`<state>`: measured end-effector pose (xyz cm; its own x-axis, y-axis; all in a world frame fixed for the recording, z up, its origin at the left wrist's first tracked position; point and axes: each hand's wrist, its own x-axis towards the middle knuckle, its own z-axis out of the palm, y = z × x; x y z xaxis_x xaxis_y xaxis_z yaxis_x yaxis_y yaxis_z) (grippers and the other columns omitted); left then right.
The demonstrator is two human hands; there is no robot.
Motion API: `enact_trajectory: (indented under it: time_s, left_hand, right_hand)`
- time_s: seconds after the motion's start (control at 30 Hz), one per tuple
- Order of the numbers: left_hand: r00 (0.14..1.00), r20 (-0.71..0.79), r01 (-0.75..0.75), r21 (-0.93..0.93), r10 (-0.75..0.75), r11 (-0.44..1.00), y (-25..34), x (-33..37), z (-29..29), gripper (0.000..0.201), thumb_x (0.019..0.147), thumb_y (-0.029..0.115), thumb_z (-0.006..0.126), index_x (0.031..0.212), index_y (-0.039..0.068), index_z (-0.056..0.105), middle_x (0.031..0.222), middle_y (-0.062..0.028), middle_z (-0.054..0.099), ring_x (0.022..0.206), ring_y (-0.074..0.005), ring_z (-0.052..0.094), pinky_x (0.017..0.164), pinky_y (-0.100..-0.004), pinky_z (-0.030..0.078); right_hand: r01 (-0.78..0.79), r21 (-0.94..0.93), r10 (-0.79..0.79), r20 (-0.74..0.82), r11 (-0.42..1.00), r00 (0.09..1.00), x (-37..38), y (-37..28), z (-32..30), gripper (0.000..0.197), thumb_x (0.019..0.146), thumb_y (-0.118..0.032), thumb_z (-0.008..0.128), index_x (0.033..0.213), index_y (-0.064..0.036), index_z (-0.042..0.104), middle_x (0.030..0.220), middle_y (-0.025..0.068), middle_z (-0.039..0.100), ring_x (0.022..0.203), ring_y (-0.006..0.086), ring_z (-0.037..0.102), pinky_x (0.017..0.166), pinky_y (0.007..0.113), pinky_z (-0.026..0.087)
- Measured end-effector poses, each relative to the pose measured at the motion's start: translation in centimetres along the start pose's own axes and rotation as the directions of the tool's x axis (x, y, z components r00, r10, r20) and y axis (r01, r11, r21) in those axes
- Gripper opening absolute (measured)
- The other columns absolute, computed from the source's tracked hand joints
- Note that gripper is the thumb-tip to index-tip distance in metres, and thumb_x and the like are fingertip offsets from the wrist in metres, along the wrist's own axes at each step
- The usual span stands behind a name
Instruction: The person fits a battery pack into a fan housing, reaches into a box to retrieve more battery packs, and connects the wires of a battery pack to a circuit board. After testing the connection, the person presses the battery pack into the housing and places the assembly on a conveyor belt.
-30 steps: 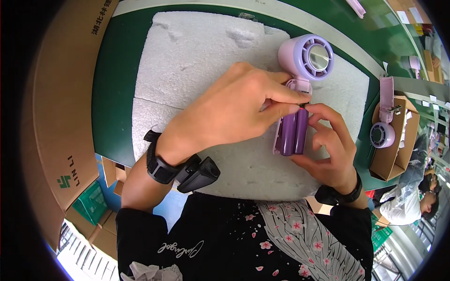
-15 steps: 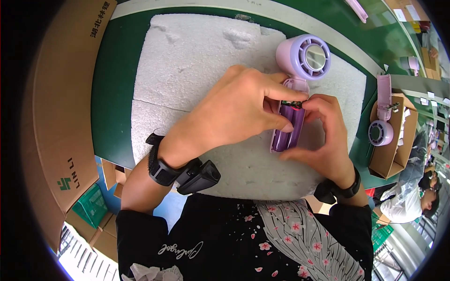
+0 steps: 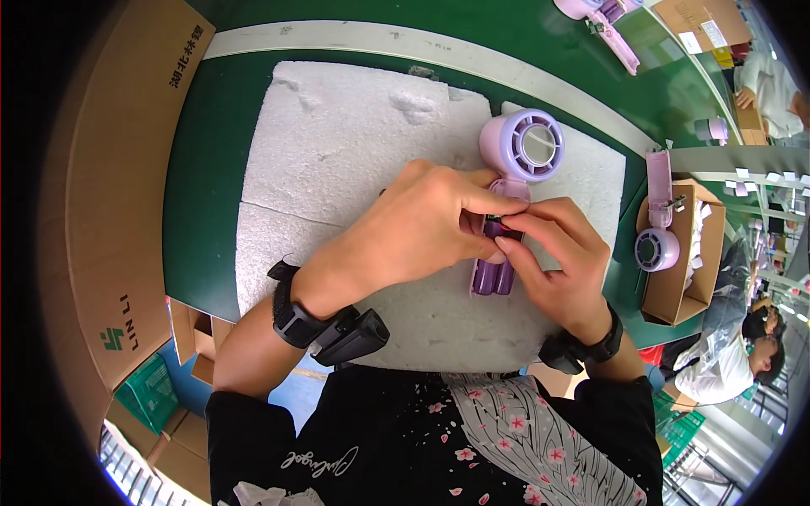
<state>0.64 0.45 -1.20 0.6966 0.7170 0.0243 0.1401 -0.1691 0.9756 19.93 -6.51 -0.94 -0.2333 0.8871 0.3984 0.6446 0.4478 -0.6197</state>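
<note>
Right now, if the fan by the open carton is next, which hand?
Likely the right hand: it's nearer that fan and the carton, both off to the right. The left hand sits farther away, beyond the held fan. Both hands are busy there, though.

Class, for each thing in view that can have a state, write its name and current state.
Worked-on fan: lying down, handle open
Purple cells: side by side in the handle, partly covered by fingers
Left hand: closed on the handle
Right hand: fingertips at the handle; grip unclear
Second fan: lying by the carton, small part jutting out
Carton: open, white pieces inside
Foam slab: flat, surface pitted
</note>
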Motion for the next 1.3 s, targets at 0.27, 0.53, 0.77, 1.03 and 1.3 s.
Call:
enact_trajectory:
  time_s: [0.27, 0.53, 0.77, 1.03, 1.3]
  left_hand:
    - [0.996, -0.009, -0.084, 0.159, 0.087, 0.984, -0.4, -0.2, 0.2, 0.052, 0.065, 0.001, 0.084, 0.114, 0.006, 0.071, 0.115, -0.0186, 0.068, 0.093, -0.0295, 0.072, 0.082, -0.0331, 0.059]
    - [0.995, 0.011, -0.103, 0.17, 0.102, 0.98, -0.2, 0.1, 0.1, 0.056, 0.066, 0.0, 0.084, 0.119, 0.007, 0.069, 0.116, -0.0162, 0.068, 0.101, -0.0299, 0.069, 0.088, -0.0381, 0.056]
    - [0.836, -0.513, -0.031, 0.307, 0.193, 0.951, -2.0, 0.4, -1.7, 0.051, 0.075, 0.002, 0.076, 0.124, 0.005, 0.063, 0.112, -0.0192, 0.065, 0.105, -0.0378, 0.062, 0.092, -0.042, 0.052]
    - [0.873, -0.444, -0.067, 0.302, 0.203, 0.951, -2.6, 2.2, 0.6, 0.039, 0.082, 0.008, 0.074, 0.12, 0.008, 0.066, 0.12, -0.0164, 0.065, 0.103, -0.0319, 0.065, 0.087, -0.0373, 0.054]
    - [0.813, -0.536, -0.034, 0.346, 0.227, 0.938, -2.5, 2.1, 0.3, 0.034, 0.082, 0.006, 0.073, 0.116, 0.009, 0.069, 0.123, -0.0157, 0.062, 0.107, -0.0319, 0.062, 0.09, -0.0398, 0.053]
  right_hand:
    - [0.02, -0.02, -0.015, 0.231, 1.0, 0.973, -0.7, -1.0, -1.6, 0.042, 0.065, 0.0, 0.082, 0.105, 0.0008, 0.071, 0.108, 0.0125, 0.064, 0.094, 0.0296, 0.062, 0.08, 0.035, 0.054]
    - [0.079, -0.149, -0.02, 0.361, 0.986, 0.932, -0.7, -1.1, -2.0, 0.067, 0.062, -0.009, 0.087, 0.123, 0.0031, 0.063, 0.125, 0.0152, 0.058, 0.111, 0.0353, 0.056, 0.091, 0.043, 0.052]
    - [-0.063, -0.558, 0.04, -0.054, 0.827, 0.998, 11.8, 10.8, -1.0, 0.052, 0.082, -0.014, 0.074, 0.127, 0.005, 0.054, 0.128, 0.0278, 0.057, 0.115, 0.0434, 0.057, 0.096, 0.045, 0.048]
    - [-0.53, -0.661, 0.581, -0.17, 0.532, 0.796, 11.9, 31.1, -12.1, 0.048, 0.08, -0.019, 0.06, 0.122, 0.0044, 0.052, 0.125, 0.0319, 0.058, 0.119, 0.0473, 0.054, 0.102, 0.049, 0.045]
    - [-0.416, -0.74, 0.558, -0.067, 0.529, 0.827, 11.6, 15.8, -9.0, 0.046, 0.077, -0.034, 0.069, 0.104, 0.0027, 0.065, 0.101, 0.0313, 0.067, 0.097, 0.0479, 0.064, 0.087, 0.052, 0.052]
